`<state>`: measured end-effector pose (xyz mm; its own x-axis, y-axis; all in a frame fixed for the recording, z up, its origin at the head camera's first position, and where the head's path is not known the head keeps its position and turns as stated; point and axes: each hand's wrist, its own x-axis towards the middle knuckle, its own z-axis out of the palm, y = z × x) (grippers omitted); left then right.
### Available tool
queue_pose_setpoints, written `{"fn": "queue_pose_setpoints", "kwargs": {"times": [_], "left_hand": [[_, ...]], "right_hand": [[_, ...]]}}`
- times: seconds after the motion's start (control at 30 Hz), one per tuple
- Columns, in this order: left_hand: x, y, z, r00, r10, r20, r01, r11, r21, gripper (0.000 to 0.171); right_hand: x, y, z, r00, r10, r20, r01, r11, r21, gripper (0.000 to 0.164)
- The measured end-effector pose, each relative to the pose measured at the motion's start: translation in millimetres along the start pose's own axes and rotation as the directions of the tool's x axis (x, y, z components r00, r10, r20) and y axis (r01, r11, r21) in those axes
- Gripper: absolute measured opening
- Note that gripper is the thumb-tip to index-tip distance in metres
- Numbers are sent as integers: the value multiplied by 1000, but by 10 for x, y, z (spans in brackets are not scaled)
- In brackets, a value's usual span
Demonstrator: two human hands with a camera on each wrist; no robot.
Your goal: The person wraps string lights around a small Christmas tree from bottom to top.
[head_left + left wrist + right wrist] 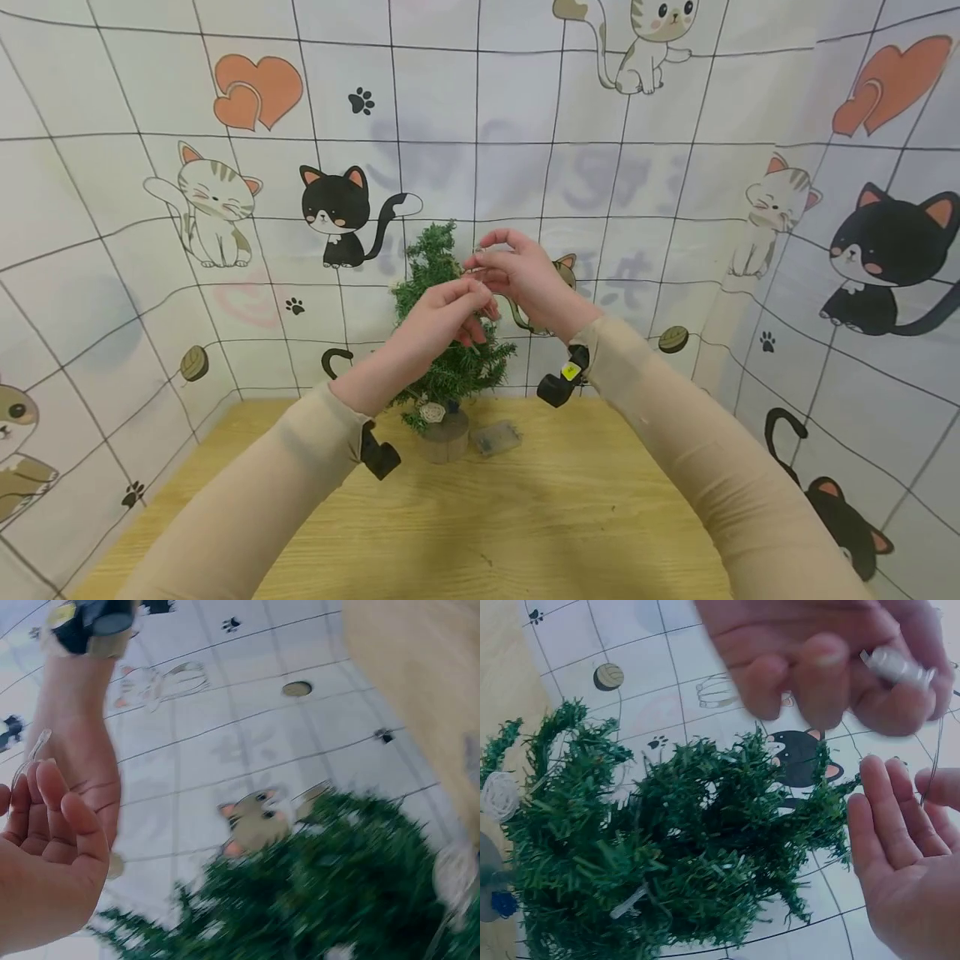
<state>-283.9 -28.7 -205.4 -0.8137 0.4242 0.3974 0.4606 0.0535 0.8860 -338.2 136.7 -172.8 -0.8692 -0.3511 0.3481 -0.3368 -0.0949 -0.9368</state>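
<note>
Both hands are raised close together in front of a small artificial Christmas tree [427,312], near its upper part. My left hand [438,315] holds a small clear, shiny piece [898,667] in its fingers, seen in the right wrist view. From there a thin wire [936,754] runs to my right hand [528,271], which pinches it between thumb and fingers. In the left wrist view, a thin clear loop [43,737] shows between the hands, partly hidden by the left fingers.
The tree stands on a round wooden base [445,442], with a white rose ornament [432,412] low on it. Beside the base lies a flat clear packet [497,437] on the wooden table [525,517]. A cat-print cloth [510,100] hangs behind and at both sides.
</note>
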Motion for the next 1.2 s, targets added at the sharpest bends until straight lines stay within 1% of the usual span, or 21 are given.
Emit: {"fn": "queue_pose_setpoints", "kwargs": {"times": [0.13, 0.23, 0.27, 0.3, 0.33, 0.37, 0.4, 0.43, 0.5, 0.53, 0.6, 0.67, 0.73, 0.8, 0.87, 0.97, 1.0, 1.03, 1.07, 1.1, 1.2], "left_hand": [[-21, 156, -175, 995, 76, -69, -74, 997, 32, 25], [-34, 229, -280, 989, 106, -107, -97, 991, 90, 26], [-41, 251, -309, 986, 119, -117, -105, 987, 122, 26], [-49, 273, -338, 982, 141, -129, -117, 978, 174, 27], [-55, 291, -367, 976, 168, -139, -132, 962, 240, 27], [-67, 310, -396, 970, 196, -147, -143, 940, 310, 27], [-82, 332, -425, 962, 227, -154, -153, 910, 386, 27], [-95, 348, -457, 952, 262, -157, -163, 871, 463, 27], [-128, 384, -513, 931, 331, -155, -175, 777, 605, 26], [-143, 401, -538, 922, 360, -146, -181, 730, 659, 26], [-167, 430, -584, 905, 407, -126, -190, 649, 737, 25], [-181, 455, -616, 892, 440, -109, -195, 588, 785, 24], [-182, 472, -644, 882, 461, -97, -191, 540, 820, 23], [-183, 484, -667, 873, 478, -96, -175, 491, 854, 23], [-183, 492, -694, 858, 505, -94, -161, 439, 884, 22], [-182, 501, -755, 828, 554, -82, -145, 353, 924, 22], [-183, 504, -781, 821, 566, -77, -139, 329, 934, 22], [-185, 505, -813, 818, 571, -72, -133, 310, 941, 22], [-191, 508, -844, 820, 568, -70, -125, 296, 947, 22], [-196, 506, -880, 819, 570, -63, -120, 276, 954, 21], [-244, 506, -982, 828, 559, -41, -107, 229, 967, 18]], "right_hand": [[58, -68, 83, 999, -32, 4, 33, 995, -93, 20], [85, -103, 125, 998, -62, -8, 59, 981, -187, 20], [92, -111, 135, 997, -75, -8, 71, 971, -228, 20], [98, -120, 146, 996, -90, -2, 86, 961, -261, 20], [100, -130, 161, 995, -104, 4, 100, 951, -292, 20], [105, -141, 178, 993, -118, 13, 115, 940, -322, 18], [112, -153, 198, 991, -133, 23, 132, 924, -360, 17], [123, -164, 220, 989, -145, 33, 146, 908, -393, 16], [145, -191, 270, 984, -169, 51, 174, 875, -452, 16], [157, -205, 295, 981, -182, 59, 188, 853, -486, 15], [180, -232, 340, 974, -216, 73, 219, 795, -566, 15], [200, -256, 375, 966, -246, 83, 241, 731, -639, 16], [215, -277, 394, 958, -270, 98, 258, 663, -702, 17], [221, -297, 404, 951, -286, 115, 274, 611, -743, 18], [224, -313, 409, 947, -292, 134, 287, 577, -765, 19], [234, -332, 419, 943, -294, 153, 297, 542, -786, 19], [240, -337, 423, 942, -295, 162, 302, 527, -794, 19], [249, -335, 426, 940, -297, 169, 306, 512, -803, 19], [259, -332, 428, 938, -297, 176, 309, 494, -812, 19], [266, -328, 431, 935, -302, 187, 319, 480, -818, 19], [282, -305, 424, 926, -308, 220, 343, 436, -832, 20]]}}
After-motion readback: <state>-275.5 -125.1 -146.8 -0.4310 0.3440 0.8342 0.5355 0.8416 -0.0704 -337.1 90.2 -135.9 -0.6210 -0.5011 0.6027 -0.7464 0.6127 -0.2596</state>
